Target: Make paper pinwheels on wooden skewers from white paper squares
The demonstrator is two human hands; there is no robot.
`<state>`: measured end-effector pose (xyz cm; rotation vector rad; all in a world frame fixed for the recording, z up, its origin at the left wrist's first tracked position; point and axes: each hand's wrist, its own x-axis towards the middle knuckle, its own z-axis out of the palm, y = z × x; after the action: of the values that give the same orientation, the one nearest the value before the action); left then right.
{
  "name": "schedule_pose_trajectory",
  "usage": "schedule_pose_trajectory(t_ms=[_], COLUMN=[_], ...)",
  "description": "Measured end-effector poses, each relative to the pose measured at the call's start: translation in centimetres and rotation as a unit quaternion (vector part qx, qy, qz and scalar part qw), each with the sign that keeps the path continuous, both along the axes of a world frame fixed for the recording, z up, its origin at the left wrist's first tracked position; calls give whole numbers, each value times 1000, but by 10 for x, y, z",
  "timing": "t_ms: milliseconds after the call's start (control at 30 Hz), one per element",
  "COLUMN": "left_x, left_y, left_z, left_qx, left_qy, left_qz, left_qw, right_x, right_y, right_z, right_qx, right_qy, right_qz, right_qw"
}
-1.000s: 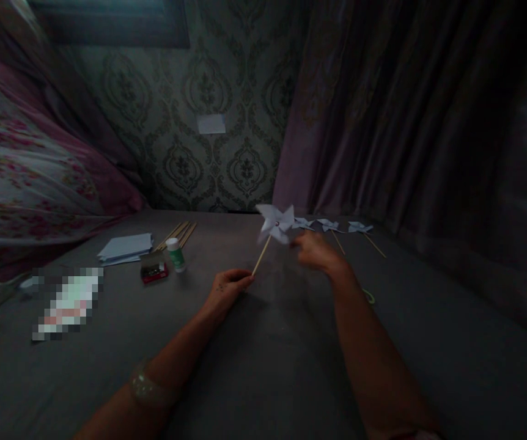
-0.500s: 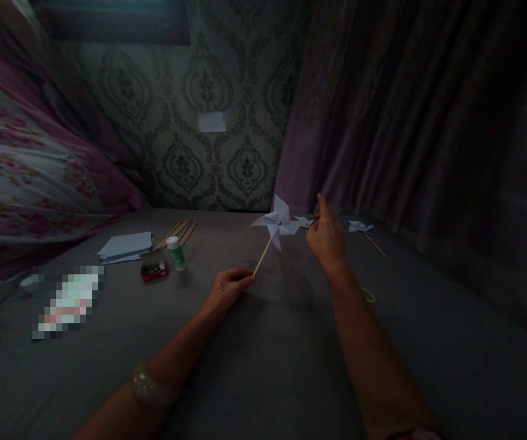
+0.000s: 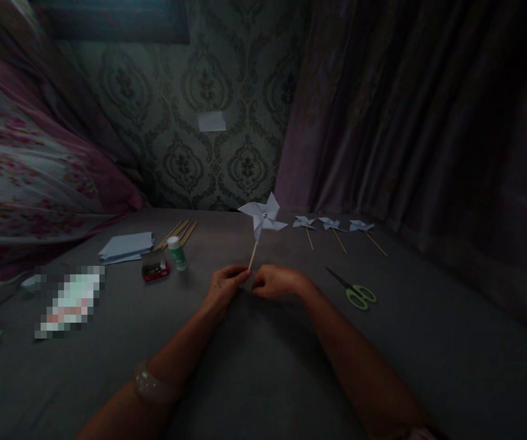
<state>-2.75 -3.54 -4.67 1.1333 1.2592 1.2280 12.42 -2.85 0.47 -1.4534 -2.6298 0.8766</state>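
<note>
A white paper pinwheel [image 3: 262,216] on a thin wooden stick stands upright over the dark grey surface [image 3: 263,366]. My left hand [image 3: 225,287] pinches the lower end of the stick. My right hand [image 3: 276,282] rests right beside it with curled fingers that reach toward the stick's bottom end; whether they touch it I cannot tell. Three more finished pinwheels [image 3: 332,225] lie in a row at the back right. Green-handled scissors [image 3: 354,293] lie to the right of my right hand.
At the back left lie a stack of white paper [image 3: 126,247], a bundle of wooden sticks [image 3: 179,232], a small white-and-green bottle [image 3: 177,253] and a red box of pins [image 3: 155,269]. A floral cushion [image 3: 25,177] rises at the left, a curtain [image 3: 405,122] at the right.
My right hand has come down from beside the pinwheel's blades to the bottom of the stick next to my left hand. The pinwheel has shifted slightly left and stands more upright. The scissors are uncovered.
</note>
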Motion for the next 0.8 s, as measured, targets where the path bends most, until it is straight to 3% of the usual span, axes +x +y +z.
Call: schedule_pose_trajectory(t_ms=[167,333,800], left_x=[-2,-1,1], left_y=[9,22,34], left_z=[-3,-3,-12], left_qx=[-4,0,-7], left_qy=[-81,-97,-136], left_qz=[33,66,57], left_qw=[996,993,989], right_x=[-15,-25,-40], right_y=[3,5,13], right_z=[-18,-22,-36], right_qx=[91,132,101], right_qy=[112,154,165], right_qz=[-141,-248,-345], right_qw=[979,947,918])
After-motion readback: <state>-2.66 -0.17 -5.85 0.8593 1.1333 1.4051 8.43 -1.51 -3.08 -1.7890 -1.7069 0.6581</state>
